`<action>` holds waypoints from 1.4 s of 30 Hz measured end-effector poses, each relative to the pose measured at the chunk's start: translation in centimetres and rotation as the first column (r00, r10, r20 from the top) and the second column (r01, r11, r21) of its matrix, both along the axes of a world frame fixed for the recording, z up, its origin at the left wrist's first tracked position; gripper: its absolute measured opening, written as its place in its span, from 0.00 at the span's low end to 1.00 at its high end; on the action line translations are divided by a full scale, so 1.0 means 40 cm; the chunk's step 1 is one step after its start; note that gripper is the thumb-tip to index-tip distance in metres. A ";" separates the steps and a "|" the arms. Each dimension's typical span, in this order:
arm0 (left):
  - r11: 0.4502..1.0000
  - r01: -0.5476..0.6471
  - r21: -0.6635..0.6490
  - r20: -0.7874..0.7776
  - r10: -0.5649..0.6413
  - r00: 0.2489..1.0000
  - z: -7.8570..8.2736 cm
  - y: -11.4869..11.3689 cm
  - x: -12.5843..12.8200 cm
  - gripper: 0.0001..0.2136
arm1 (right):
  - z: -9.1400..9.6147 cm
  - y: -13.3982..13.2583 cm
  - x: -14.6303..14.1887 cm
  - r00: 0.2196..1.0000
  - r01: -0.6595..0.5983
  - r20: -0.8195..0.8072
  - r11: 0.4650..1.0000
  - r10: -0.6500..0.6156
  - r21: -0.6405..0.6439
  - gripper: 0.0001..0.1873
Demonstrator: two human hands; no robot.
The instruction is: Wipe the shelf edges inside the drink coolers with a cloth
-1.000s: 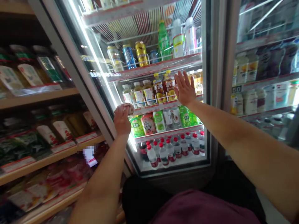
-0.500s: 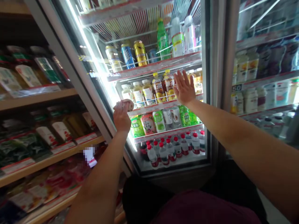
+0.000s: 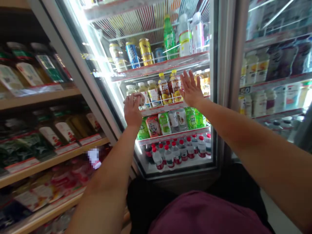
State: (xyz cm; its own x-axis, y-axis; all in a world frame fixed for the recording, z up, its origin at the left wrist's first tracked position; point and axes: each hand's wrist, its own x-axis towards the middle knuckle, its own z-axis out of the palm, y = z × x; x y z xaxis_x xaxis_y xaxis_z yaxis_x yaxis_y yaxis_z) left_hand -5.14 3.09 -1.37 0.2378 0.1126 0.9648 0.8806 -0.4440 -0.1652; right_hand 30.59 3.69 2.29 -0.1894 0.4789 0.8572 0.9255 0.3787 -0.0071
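My left hand [image 3: 132, 112] bunches a cloth [image 3: 135, 97] in its fingers against the cooler's glass door [image 3: 156, 97]; my right hand [image 3: 191, 89], fingers spread wide, presses flat, steadying it.

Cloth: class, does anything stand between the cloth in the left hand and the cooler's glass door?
Nothing visible does. The left hand holds the wadded cloth seemingly straight against the glass door. The right hand lies flat and open on the same pane, off to the side. The bottles sit behind the glass.
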 end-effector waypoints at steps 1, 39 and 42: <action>1.000 -0.003 -0.024 -0.045 0.002 0.999 -0.010 -0.006 0.017 0.26 | 0.001 0.000 0.000 1.000 -0.001 0.004 1.000 0.001 -0.007 0.40; 0.996 0.061 -0.067 -0.224 -0.075 0.972 -0.022 -0.014 0.179 0.25 | 0.002 -0.005 0.002 1.000 0.012 0.013 1.000 -0.012 -0.018 0.41; 0.992 0.068 -0.110 -0.362 -0.104 0.926 -0.022 -0.020 0.182 0.25 | 0.001 -0.004 0.003 1.000 0.017 0.016 1.000 -0.017 -0.018 0.41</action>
State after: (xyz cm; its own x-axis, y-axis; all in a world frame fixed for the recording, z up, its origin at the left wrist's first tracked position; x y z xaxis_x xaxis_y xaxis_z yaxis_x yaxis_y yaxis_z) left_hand 2.14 2.28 -2.25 0.5850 0.1618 0.7947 0.7246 -0.5444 -0.4226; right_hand 30.70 3.52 2.33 -0.1944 0.4974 0.8455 0.9319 0.3627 0.0010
